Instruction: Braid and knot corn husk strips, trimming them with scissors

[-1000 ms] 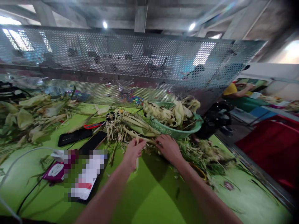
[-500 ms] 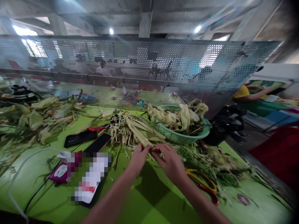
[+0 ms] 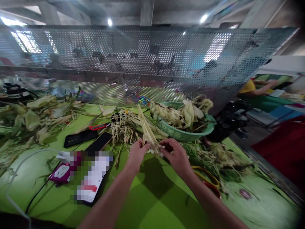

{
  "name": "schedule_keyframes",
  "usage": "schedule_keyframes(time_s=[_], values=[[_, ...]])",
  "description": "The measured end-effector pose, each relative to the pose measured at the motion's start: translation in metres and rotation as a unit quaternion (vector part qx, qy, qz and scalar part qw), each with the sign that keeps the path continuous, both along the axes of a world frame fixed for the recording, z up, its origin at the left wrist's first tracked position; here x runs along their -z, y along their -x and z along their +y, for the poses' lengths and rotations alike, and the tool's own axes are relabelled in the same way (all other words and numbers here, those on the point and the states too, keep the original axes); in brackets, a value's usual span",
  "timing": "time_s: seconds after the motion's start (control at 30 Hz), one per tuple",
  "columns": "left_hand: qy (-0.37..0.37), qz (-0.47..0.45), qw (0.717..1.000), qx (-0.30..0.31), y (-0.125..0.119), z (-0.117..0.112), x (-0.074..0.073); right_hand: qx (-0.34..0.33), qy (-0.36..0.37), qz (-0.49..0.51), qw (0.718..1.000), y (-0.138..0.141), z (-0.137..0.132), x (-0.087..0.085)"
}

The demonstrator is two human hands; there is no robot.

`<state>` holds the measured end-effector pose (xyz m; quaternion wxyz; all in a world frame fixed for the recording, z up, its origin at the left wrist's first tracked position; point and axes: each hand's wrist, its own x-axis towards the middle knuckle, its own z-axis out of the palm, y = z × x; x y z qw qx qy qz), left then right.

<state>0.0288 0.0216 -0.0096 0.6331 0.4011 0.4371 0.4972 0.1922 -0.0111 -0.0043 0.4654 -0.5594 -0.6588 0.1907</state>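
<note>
Both hands are on it here, out over the green-topped bench (image 3: 152, 208): a long, pale-yellow, papery strip of corn husk (image 3: 148, 130) sits between them, tapered tip pointing up and away, broad end towards the person. The left hand (image 3: 136, 156) pinches the near left edge between thumb and fingers; the right hand (image 3: 176, 156) matches it at the lower right corner, fingers curled, fingertips meeting the strip. So, a two-handed grip, and the step in hand looks like spreading or shaping that broad end, though what the fingertips are doing underneath is too small to tell.

Just beyond, the cream-coloured bundle of knotted, stringy husk pieces (image 3: 122, 128) lies to the left of the strip, and the round light-green plastic basket (image 3: 188, 136), heaped with dry husks, stands to the right, close by. Further off on the left, there's a loose heap of pale-green and straw-coloured husks (image 3: 35, 119); nearer in, a slim red-and-black hand tool (image 3: 98, 126) lies by a flat black phone (image 3: 81, 138).

What does the next move call for? In my judgement, light, even tension from both sides: husk this thin could split along its length if one hand pulled harder than the other, and a loosened pinch could let the edge curl.
</note>
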Motion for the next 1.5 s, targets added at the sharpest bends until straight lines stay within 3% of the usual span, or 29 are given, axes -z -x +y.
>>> schedule_keyframes(time_s=[0.1, 0.3, 0.43, 0.6, 0.73, 1.03, 1.2, 1.37, 1.5], values=[[-0.028, 0.029, 0.999, 0.029, 0.0, 0.001, 0.001, -0.011, -0.032, -0.071, 0.997, 0.003, -0.005, -0.006], [-0.099, 0.076, 0.991, 0.054, -0.001, 0.001, 0.003, 0.005, 0.01, -0.094, 0.996, 0.005, -0.005, -0.004], [-0.098, 0.093, 0.99, 0.048, -0.002, 0.003, 0.008, -0.016, 0.082, 0.064, 0.994, 0.005, -0.001, 0.002], [-0.083, 0.104, 0.991, 0.02, 0.0, 0.007, 0.012, -0.038, 0.152, 0.263, 0.952, 0.005, 0.0, 0.001], [-0.065, 0.135, 0.989, -0.014, 0.005, 0.01, 0.013, -0.029, 0.137, 0.32, 0.937, 0.0, 0.0, -0.005], [-0.048, 0.214, 0.97, -0.107, 0.018, 0.031, 0.03, -0.035, 0.03, 0.38, 0.924, -0.01, -0.008, -0.029], [-0.119, 0.238, 0.962, -0.068, 0.02, 0.029, 0.019, -0.043, -0.007, 0.374, 0.926, -0.011, -0.009, -0.03], [-0.156, 0.203, 0.965, -0.05, 0.013, 0.017, 0.006, -0.042, -0.011, 0.343, 0.938, -0.009, -0.011, -0.029], [-0.095, 0.095, 0.988, 0.08, 0.002, 0.003, 0.002, -0.048, 0.034, 0.277, 0.959, -0.004, -0.009, -0.018]])
